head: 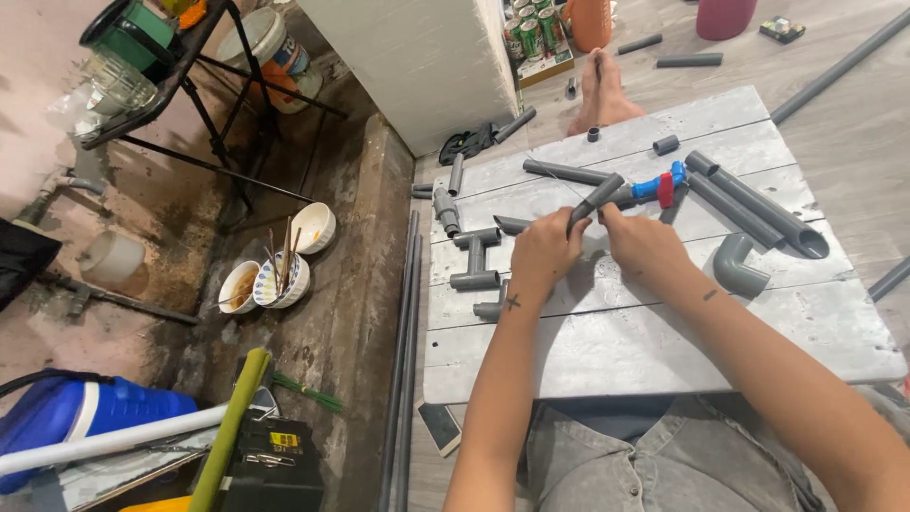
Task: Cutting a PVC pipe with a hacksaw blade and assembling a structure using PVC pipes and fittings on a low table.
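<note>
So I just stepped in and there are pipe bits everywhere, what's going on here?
A person sits at a grey board laid over their lap, working with plastic plumbing parts. The left hand grips a short grey pipe, and the right hand is on the same run, which ends in a blue valve with a red handle. Loose tees, an elbow and longer pipes lie around on the board.

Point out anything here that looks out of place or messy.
Used bowls with chopsticks sit on the grimy floor strip left of the grey board. Pipe offcuts lie scattered on the floor beyond it. Both hands hold a grey pipe piece.
</note>
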